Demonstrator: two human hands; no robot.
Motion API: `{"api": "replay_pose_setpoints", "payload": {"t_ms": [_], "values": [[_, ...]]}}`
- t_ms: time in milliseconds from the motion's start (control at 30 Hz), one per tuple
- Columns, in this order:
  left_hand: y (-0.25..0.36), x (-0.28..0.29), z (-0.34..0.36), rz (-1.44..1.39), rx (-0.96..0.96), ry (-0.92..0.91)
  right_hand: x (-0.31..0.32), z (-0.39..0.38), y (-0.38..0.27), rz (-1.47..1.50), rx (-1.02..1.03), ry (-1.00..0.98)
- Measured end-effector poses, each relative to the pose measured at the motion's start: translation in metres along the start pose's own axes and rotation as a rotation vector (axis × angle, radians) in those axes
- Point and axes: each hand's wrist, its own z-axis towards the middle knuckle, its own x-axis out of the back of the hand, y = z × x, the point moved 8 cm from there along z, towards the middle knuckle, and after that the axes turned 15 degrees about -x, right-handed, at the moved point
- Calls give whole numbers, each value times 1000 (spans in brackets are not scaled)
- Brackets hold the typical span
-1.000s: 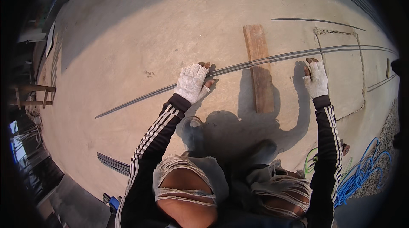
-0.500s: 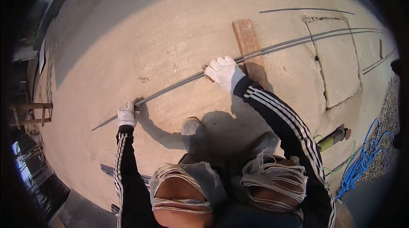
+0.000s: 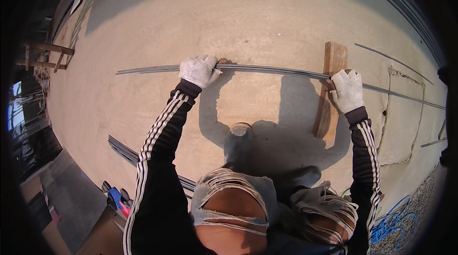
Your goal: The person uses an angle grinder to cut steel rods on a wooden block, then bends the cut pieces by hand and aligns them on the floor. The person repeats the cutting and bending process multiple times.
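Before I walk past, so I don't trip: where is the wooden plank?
In the head view, the wooden plank lies right of centre on the floor, crossed by thin metal rods and partly behind the right hand.

Both gloved hands (image 3: 198,71) (image 3: 347,91) grip thin rods (image 3: 272,68) over wd. plank (image 3: 336,56).

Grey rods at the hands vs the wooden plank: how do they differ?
The grey rods are thin; the wooden plank is brown and much wider. The rods run left to right across the view; the plank runs mostly away from the person, passing beneath them. The rods are in the gloved left hand and right hand; the plank lies on the concrete floor. Both are straight-edged, elongated pieces.
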Motion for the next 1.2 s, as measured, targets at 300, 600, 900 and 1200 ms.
{"api": "replay_pose_setpoints", "payload": {"t_ms": [300,600,900,1200], "values": [[128,-21,112,-335,-27,-51,-14,-99,84,391,-536,376],[160,-44,139,-479,-148,-47,-76,-151,0,498,-686,128],[60,-45,-46,-1062,811,902,17,-53,-18,444,-253,221],[-73,-135,-107,-2229,714,1715,-16,65,-137,318,169,-127]]}}
